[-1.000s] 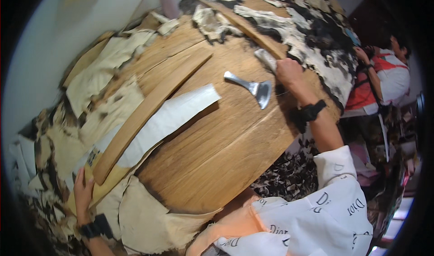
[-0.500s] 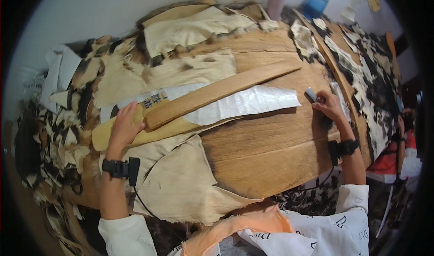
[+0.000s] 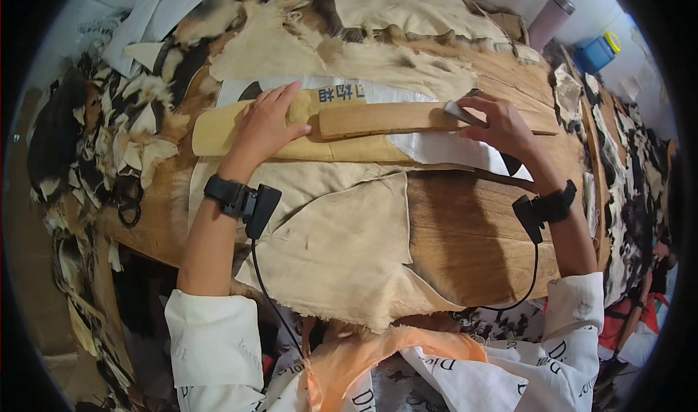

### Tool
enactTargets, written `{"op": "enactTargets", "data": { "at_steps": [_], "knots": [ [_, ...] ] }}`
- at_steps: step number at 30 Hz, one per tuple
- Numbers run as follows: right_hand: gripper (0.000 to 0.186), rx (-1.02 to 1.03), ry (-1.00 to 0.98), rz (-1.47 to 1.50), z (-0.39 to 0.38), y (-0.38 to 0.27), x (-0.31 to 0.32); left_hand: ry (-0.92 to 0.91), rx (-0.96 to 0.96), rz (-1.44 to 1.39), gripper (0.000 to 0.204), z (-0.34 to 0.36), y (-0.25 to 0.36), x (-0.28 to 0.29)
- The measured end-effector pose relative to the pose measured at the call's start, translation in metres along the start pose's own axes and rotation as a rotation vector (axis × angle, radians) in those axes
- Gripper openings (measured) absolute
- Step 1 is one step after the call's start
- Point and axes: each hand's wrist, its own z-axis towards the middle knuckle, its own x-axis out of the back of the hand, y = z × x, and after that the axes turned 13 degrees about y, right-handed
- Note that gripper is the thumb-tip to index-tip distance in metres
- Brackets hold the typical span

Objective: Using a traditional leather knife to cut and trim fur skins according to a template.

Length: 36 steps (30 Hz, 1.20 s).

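Observation:
My left hand (image 3: 266, 127) lies with fingers apart on a layered sheet of yellow paper (image 3: 214, 134) and silvery white backing (image 3: 429, 149), which bears printing. Beside those fingers, a long, slightly curved wooden strip (image 3: 378, 121) rests on the sheet, reaching rightward. My right hand (image 3: 500, 127) grips a metal knife (image 3: 454, 111) by its grey handle over the strip's right part; the curved blade is mostly hidden under the hand. Below the sheet, cream hide pieces (image 3: 327, 245) with curled edges are spread on the wooden board (image 3: 458, 230).
Fur offcuts (image 3: 145, 136) heap along the left, black-and-white hides (image 3: 625, 179) along the right. A pink flask (image 3: 549, 23) and blue yellow-lidded container (image 3: 596, 52) stand at the back. A co-worker in red and white (image 3: 632, 325) shows at the lower right.
My right hand has picked up the metal knife from the board and brought it left onto the wooden strip. The view has swung round to face the sheet squarely.

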Motion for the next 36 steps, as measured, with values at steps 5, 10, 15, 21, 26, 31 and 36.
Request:
{"op": "enactTargets", "data": {
  "at_steps": [5, 10, 15, 21, 26, 31, 36],
  "knots": [
    [0.05, 0.027, -0.012, 0.02, 0.005, 0.002, -0.014, 0.072, -0.022, 0.012, 0.067, -0.001, -0.003, -0.005],
    [0.048, 0.032, 0.17, 0.066, -0.001, -0.003, 0.012, 0.291, -0.09, 0.116, 0.047, -0.028, 0.018, 0.049],
    [0.049, 0.187, 0.171, 0.028, -0.012, 0.002, 0.016, 0.233, -0.134, 0.117, 0.017, -0.112, 0.06, 0.084],
    [0.048, 0.349, 0.004, 0.047, -0.017, -0.024, -0.008, 0.168, -0.048, 0.079, 0.011, -0.18, 0.058, 0.047],
    [0.044, 0.413, 0.002, 0.038, -0.022, -0.007, -0.015, 0.233, 0.11, -0.177, 0.006, -0.177, 0.071, 0.05],
    [0.035, 0.067, -0.04, -0.007, -0.039, -0.012, -0.007, 0.249, 0.159, 0.123, 0.031, -0.18, 0.044, 0.064],
    [0.025, -0.07, 0.14, 0.14, -0.071, 0.011, 0.005, 0.043, 0.446, 0.541, 0.06, -0.21, 0.017, 0.075]
  ]
}}
